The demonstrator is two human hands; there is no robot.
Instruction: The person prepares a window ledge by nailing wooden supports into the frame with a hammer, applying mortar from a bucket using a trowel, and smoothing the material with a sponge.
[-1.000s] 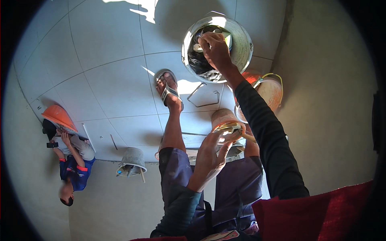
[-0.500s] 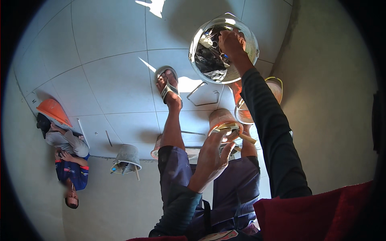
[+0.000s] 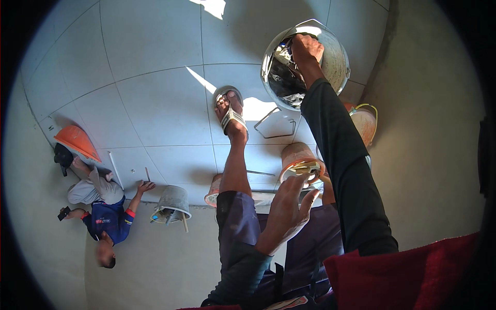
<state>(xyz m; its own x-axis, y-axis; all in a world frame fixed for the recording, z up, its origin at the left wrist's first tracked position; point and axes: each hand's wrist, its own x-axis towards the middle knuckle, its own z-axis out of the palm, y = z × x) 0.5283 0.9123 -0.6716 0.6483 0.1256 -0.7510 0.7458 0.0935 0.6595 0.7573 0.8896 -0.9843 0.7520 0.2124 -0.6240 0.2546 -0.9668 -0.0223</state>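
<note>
My right hand (image 3: 309, 50) reaches into a large pale bucket (image 3: 338, 64) at the upper right. Its fingers curl downward and look closed; whatever they grip is hidden. Crumpled black plastic (image 3: 283, 77) and other dark, shiny bits lie in this bucket. My left hand (image 3: 289, 209) hovers above my lap with its fingers stretched out and nothing in it. Just beyond its fingertips stands a small orange-rimmed bucket (image 3: 297, 151) with wooden-handled tools in it.
A bent metal frame (image 3: 276, 135) lies on the tiles beside my sandalled foot (image 3: 232, 116). Beyond my right sleeve is a bucket with a yellow handle (image 3: 364, 124). At left, a co-worker (image 3: 108, 219) sits near an orange basin (image 3: 77, 142) and a grey bucket (image 3: 175, 199).
My right hand has shifted slightly within the large bucket, its fingers now more tucked. My left hand stays raised. The co-worker has spread both arms, one hand reaching to a thin stick.
</note>
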